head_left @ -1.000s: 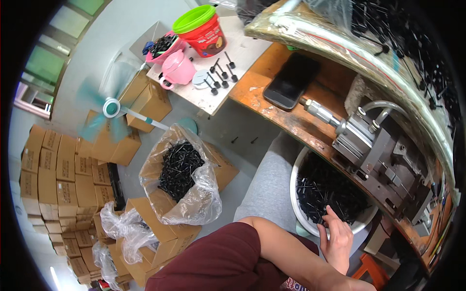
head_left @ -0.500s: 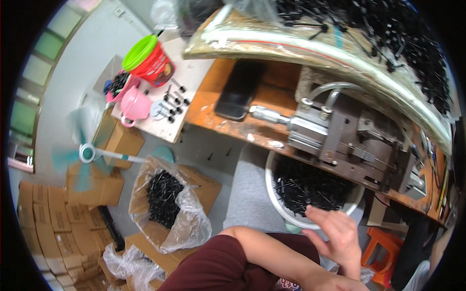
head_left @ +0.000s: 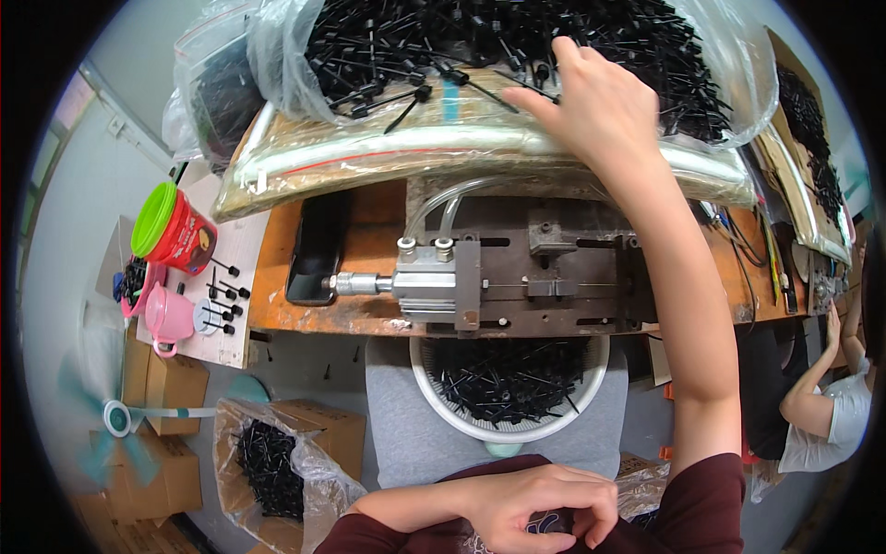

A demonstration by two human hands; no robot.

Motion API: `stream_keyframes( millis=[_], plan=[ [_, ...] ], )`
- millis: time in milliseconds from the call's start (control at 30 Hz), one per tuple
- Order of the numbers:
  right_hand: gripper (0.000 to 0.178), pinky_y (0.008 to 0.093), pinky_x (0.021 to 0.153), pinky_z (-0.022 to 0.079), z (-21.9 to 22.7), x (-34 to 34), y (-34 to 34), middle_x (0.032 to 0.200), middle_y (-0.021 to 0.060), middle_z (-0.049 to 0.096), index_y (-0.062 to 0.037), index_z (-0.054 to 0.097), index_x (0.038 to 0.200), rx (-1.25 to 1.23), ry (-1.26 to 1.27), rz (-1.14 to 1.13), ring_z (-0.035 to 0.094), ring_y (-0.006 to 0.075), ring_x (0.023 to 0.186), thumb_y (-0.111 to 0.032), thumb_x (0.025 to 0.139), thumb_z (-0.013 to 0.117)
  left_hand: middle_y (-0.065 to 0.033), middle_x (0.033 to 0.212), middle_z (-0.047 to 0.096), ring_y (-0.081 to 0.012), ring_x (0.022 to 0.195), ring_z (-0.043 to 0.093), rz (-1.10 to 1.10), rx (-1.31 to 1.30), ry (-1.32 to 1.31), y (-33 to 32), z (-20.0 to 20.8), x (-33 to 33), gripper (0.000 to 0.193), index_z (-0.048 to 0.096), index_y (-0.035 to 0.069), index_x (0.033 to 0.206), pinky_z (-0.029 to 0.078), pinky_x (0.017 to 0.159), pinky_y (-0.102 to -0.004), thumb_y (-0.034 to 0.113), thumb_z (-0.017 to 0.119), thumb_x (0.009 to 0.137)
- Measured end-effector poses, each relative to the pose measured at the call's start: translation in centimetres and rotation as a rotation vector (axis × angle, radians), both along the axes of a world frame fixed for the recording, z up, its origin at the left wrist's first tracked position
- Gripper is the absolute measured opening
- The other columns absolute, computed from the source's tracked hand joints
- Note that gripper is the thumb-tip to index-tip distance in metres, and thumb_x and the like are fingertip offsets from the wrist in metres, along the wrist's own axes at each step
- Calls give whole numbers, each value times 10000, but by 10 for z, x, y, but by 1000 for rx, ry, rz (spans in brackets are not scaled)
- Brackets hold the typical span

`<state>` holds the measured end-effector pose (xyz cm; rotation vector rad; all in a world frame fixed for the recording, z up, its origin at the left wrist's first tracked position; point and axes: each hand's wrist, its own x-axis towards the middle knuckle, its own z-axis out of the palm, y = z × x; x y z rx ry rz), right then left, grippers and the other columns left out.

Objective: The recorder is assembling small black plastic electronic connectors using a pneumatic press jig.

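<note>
My right hand (head_left: pixel 604 106) reaches over a heap of black stemmed plastic parts (head_left: pixel 397 46) with thick heads. Its thumb and forefinger are spread, with nothing visible between them. The heap lies in clear plastic on a raised, film-wrapped tray (head_left: pixel 369 152). Close to my chest, my left hand (head_left: pixel 544 503) has loosely bent fingers and a gap at the thumb; no object shows in it. Between the hands, a metal clamping fixture (head_left: pixel 554 288) with an air cylinder (head_left: pixel 426 286) sits on the bench. Below, a white basket (head_left: pixel 434 406) of similar parts rests at my lap.
A dark phone (head_left: pixel 314 249) lies on the orange bench (head_left: pixel 369 321). Left of it are a red bucket (head_left: pixel 191 242) and a pink cup (head_left: pixel 169 316). A fan (head_left: pixel 117 418) and a bag-lined box (head_left: pixel 323 429) of parts stand lower left. A co-worker (head_left: pixel 826 406) sits at right.
My right hand has gone from near the basket up to the heap on the tray. My left hand has come into fuller view by my chest. The whole view has turned and shifted.
</note>
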<state>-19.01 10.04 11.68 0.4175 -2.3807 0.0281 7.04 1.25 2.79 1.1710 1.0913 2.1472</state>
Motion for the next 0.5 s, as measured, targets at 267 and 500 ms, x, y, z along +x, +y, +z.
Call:
stream_keyframes(
  millis=[267, 500],
  plan=[
    [267, 436, 771, 573, 6, -31, -13, 925, 182, 723, -36, 743, 908, 25, -285, -22, 711, 341, 899, -279, 803, 702, -148, 937, 657, -219, 810, 624, 136, -85, -36, -12, -21, 14, 569, 440, -43, 1374, 515, 706, -324, 4, 606, 831],
    [164, 452, 771, 575, -5, -17, 13, 897, 218, 713, -4, 734, 862, -115, -177, 108, 707, 383, 862, -72, 730, 664, -121, 942, 638, -197, 824, 603, 219, -128, -86, -21, -19, 13, 818, 175, -21, 1543, 506, 758, -316, 48, 583, 838]
  ],
)
